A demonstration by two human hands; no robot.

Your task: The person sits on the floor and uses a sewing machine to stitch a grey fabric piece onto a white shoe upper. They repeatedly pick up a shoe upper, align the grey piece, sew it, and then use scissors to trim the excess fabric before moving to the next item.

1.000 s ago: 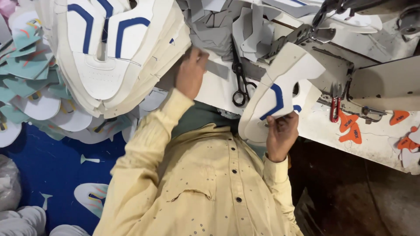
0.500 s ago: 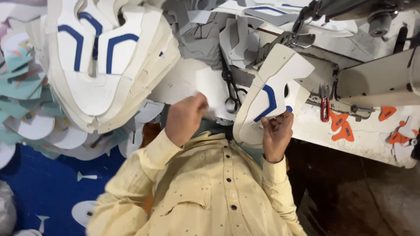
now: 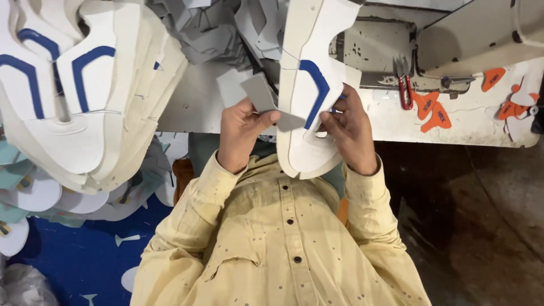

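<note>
Shoe upper (image 3: 309, 85) top perhaps cropped

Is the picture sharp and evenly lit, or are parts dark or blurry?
Head view: the left hand, grey piece and white shoe upper are sharp and softly lit, without glare; the floor at lower right falls into deep shadow.

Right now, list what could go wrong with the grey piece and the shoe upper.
The left hand pinches the grey piece only by a corner, so it might slip or sit crooked on the shoe upper. The upper overhangs the table edge, held by the right hand alone, and could sag or drop.
</note>
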